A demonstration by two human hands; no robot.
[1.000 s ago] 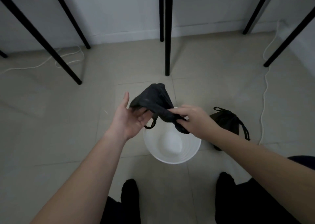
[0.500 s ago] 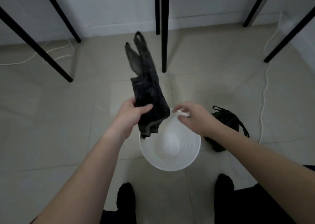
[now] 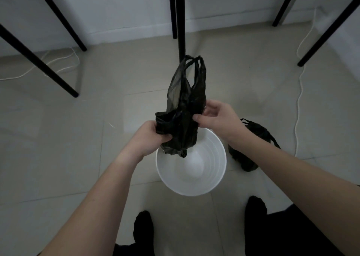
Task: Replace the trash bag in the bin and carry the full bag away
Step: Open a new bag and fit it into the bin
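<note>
Tiled room (image 3: 58, 138), black table legs (image 3: 180, 22)

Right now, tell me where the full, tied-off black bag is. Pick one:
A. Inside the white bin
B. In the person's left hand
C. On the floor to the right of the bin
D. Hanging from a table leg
C: the full bag lies on the floor tiles just right of the white bin, whose inside shows bare white, while the left hand and right hand both grip the empty new bag above the bin.
</note>
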